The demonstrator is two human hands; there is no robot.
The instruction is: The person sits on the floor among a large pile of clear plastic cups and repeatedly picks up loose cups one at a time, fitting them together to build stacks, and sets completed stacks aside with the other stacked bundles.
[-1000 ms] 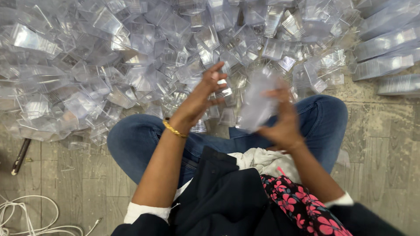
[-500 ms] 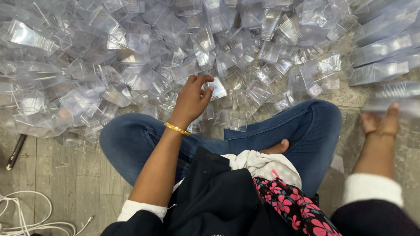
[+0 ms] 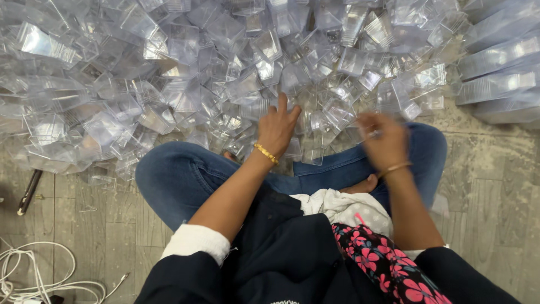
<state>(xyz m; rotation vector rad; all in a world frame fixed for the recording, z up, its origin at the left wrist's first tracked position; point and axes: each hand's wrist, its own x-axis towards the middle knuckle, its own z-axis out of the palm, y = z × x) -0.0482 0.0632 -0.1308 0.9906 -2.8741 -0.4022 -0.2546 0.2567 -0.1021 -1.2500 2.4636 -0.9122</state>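
Across the upper half of the frame a heap of clear plastic boxes (image 3: 185,73) lies on the floor. At its lower edge, centre frame, the left hand (image 3: 277,130) rests on the boxes, fingers (image 3: 282,104) spread and released. Just right of it the right hand (image 3: 384,141) hovers blurred; whether its fingers grasp anything cannot be told. Stacked clear trays (image 3: 498,73) sit upper right. A white cable (image 3: 39,276) coils lower left, a dark pen (image 3: 28,191) above it.
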